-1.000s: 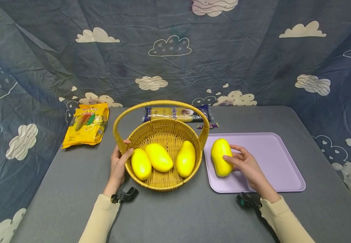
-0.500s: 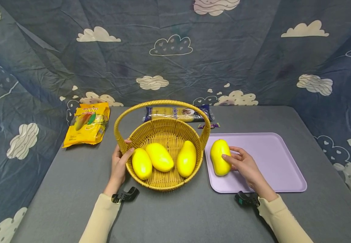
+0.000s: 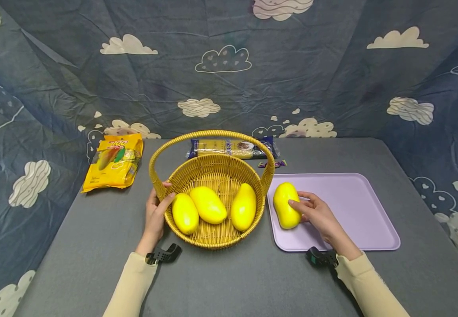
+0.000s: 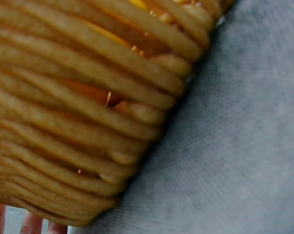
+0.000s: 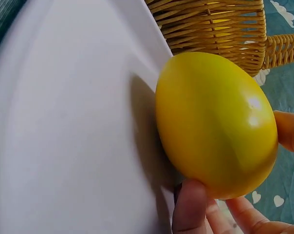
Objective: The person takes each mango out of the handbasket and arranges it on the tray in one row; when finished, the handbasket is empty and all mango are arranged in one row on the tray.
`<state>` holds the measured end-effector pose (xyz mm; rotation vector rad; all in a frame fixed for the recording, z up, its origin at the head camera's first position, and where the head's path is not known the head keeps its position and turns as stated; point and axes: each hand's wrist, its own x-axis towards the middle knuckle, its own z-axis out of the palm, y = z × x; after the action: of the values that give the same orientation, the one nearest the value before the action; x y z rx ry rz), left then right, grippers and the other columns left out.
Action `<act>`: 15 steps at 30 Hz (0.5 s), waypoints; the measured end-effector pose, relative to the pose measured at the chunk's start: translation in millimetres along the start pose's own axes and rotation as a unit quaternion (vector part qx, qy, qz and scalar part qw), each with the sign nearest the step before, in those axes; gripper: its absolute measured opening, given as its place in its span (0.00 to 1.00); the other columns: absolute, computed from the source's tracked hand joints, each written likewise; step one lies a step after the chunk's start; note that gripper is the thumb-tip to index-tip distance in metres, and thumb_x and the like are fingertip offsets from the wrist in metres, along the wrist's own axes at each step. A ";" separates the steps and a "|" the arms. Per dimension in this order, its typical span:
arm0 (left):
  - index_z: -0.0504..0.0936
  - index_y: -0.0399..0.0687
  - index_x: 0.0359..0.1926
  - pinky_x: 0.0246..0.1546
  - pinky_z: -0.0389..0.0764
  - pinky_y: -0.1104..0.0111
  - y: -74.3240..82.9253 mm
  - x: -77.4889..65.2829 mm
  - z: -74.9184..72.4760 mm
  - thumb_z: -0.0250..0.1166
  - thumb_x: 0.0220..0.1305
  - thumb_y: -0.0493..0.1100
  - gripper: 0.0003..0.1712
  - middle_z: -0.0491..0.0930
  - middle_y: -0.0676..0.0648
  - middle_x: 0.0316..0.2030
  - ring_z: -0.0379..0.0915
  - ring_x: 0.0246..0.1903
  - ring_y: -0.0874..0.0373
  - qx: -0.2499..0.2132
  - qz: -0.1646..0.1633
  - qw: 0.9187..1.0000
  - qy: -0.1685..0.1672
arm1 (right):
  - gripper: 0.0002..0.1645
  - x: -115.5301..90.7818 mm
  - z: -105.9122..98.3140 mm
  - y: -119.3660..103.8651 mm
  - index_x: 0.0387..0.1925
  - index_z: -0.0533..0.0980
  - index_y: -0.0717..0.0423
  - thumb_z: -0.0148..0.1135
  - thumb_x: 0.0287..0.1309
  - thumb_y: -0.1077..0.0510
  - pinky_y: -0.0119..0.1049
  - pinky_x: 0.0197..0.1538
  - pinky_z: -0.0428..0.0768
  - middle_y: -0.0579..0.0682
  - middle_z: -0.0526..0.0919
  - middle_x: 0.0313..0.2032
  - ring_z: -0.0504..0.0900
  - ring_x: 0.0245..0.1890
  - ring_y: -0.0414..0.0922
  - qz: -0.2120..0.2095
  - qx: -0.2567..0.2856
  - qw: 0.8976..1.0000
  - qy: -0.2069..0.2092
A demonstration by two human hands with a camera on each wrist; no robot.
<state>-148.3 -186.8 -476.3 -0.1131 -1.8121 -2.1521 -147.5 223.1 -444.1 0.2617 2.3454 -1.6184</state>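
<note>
My left hand (image 3: 155,215) grips the left rim of a woven wicker basket (image 3: 213,243), thumb over the edge beside the handle's base. Inside lie three yellow mangoes: one at the left (image 3: 185,214), another in the middle (image 3: 208,205) and a third at the right (image 3: 243,208). My right hand (image 3: 320,218) pinches a fourth-like yellow mango (image 3: 286,206) between thumb and fingers, over the left part of a lilac tray (image 3: 355,211). In the right wrist view this mango (image 5: 215,126) casts a shadow on the tray. The left wrist view is filled mostly by the basket's woven side (image 4: 79,112).
A yellow snack bag (image 3: 114,163) with a mango picture lies at the back left. Behind the basket are a long blue-and-yellow packet (image 3: 229,149) and a small purple wrapped candy (image 3: 273,164). A cloud-patterned cloth hangs behind the grey table (image 3: 232,286).
The mango in my right hand has shifted slightly left, its upper end dipping a little. My left hand stays on the basket rim.
</note>
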 end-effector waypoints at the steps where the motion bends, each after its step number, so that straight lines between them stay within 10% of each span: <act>1: 0.70 0.30 0.54 0.54 0.63 0.67 0.0 -0.1 0.0 0.60 0.62 0.32 0.19 0.70 0.41 0.55 0.62 0.57 0.54 0.001 -0.001 1.000 0.000 | 0.50 0.9 -0.2 1.6 0.66 0.59 0.62 0.66 0.52 0.37 0.32 0.38 0.76 0.64 0.74 0.53 0.75 0.39 0.45 -0.001 0.000 1.000 0.000; 15: 0.70 0.29 0.54 0.54 0.63 0.67 0.8 0.7 0.1 0.60 0.63 0.32 0.20 0.70 0.40 0.55 0.62 0.57 0.54 -0.003 -0.003 1.000 0.002 | 0.45 0.2 -0.5 -8.1 0.67 0.57 0.66 0.60 0.60 0.42 0.33 0.37 0.76 0.63 0.71 0.52 0.73 0.34 0.44 0.016 -0.029 0.999 -0.007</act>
<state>-148.7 -186.9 -475.4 -0.1050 -1.8073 -2.1596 -150.1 220.7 -436.9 0.2736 2.3607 -1.5298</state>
